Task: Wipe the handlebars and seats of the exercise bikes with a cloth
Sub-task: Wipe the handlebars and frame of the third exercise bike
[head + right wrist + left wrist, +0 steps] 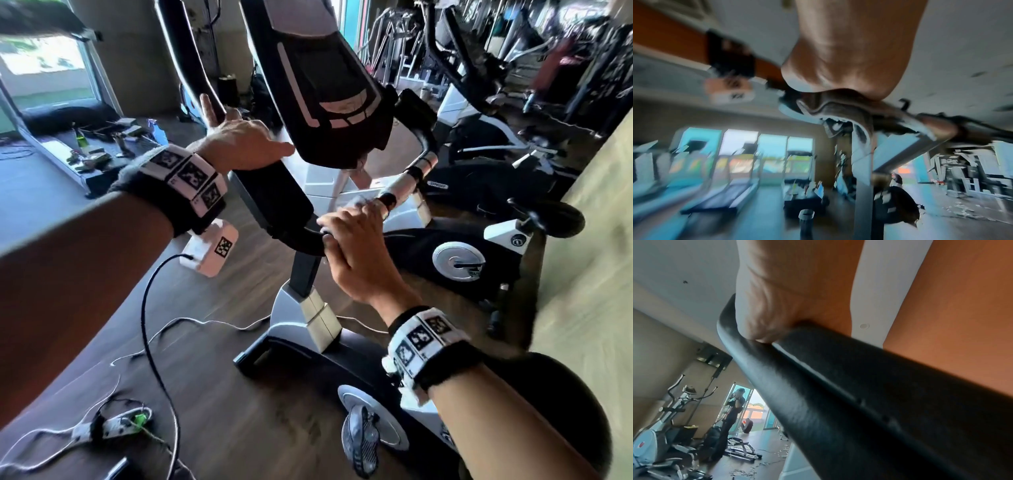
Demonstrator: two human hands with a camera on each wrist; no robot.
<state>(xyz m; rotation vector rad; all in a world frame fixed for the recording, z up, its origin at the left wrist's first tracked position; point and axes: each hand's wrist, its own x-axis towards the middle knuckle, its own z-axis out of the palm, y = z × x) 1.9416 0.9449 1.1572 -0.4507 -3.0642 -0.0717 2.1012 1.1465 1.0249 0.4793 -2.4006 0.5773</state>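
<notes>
A black and white exercise bike fills the head view, its dark console (pixel 329 92) at the top centre. My left hand (pixel 239 140) rests on top of the black padded left handlebar (pixel 274 198), one finger lying straight up along the bar. In the left wrist view the heel of my palm (pixel 764 321) presses on that bar (pixel 838 394). My right hand (pixel 356 236) grips a pale cloth (pixel 356 202) wrapped round the right handlebar, just short of its silver grip section (pixel 400 185). The blurred right wrist view shows the cloth's folds (pixel 838 116) under my palm.
A second exercise bike (pixel 479 192) with a black seat (pixel 561 216) stands close on the right. A treadmill (pixel 51 154) lies to the left. Loose cables (pixel 154 308) run over the dark wood floor. A person (pixel 737 402) stands far back by a doorway.
</notes>
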